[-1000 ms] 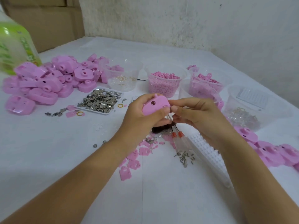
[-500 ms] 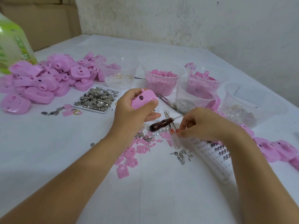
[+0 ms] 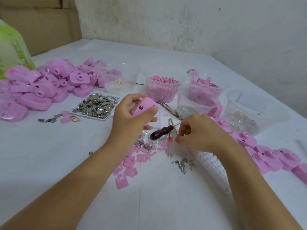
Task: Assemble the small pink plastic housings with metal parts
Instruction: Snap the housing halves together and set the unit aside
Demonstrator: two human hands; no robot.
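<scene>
The left hand [image 3: 131, 118] grips one pink housing [image 3: 147, 107] up over the middle of the table [image 3: 49, 163], likely to have it ready for the next piece, while the right hand [image 3: 199, 135] curls down beside the brown-handled tool [image 3: 162, 132], pinching something or nothing, I cannot tell.

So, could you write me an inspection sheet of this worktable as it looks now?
Surface: white table, crowded with parts.
Job's things: pink housing held up in the left hand; housing pile at far left; tray of metal parts.
Clutter: clear tubs, wooden-handled tool, loose pink plates.
Grippers: left hand grips the housing; right hand, fingers curled, low beside the tool, grip unclear.
Cables: nothing seen.
Surroundings: stained wall, cardboard boxes, green bottle.
</scene>
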